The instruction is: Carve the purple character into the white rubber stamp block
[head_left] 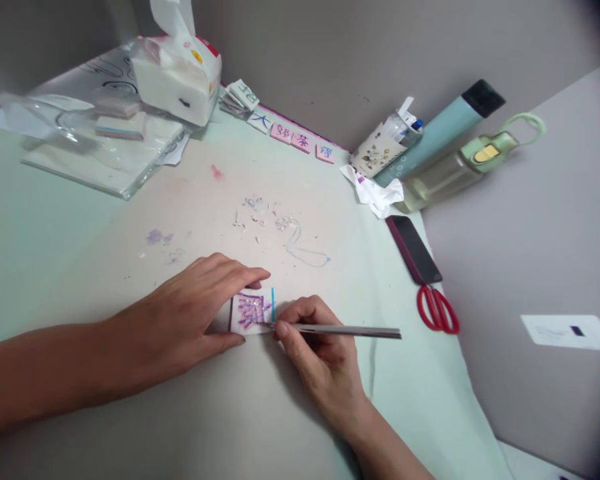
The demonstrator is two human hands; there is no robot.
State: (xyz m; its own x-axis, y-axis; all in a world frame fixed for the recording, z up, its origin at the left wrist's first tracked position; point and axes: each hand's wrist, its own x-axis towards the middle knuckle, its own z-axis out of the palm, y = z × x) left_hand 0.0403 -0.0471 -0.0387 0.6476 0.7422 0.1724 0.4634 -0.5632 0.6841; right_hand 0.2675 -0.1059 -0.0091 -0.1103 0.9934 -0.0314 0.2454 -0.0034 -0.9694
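Observation:
A small white rubber stamp block (251, 312) lies flat on the beige mat, with purple marks drawn and cut across its face and a blue stripe along its right side. My left hand (200, 300) steadies it, thumb at the lower left edge and fingers along the top. Pinched in my right hand (320, 353) is a slim silver carving knife (355, 331), its shaft pointing right. Its thin tip touches or hovers just over the lower right part of the purple marks; I cannot tell which.
Shavings (255, 220) and a loose blue thread-like strip (307, 260) litter the mat (220, 427). Behind are a tissue pack (180, 80), wrapped sheets (95, 157) and character blocks (303, 141). Rightward stand a pen cup (377, 153), bottle (445, 175), phone (414, 250) and red-handled scissors (437, 310).

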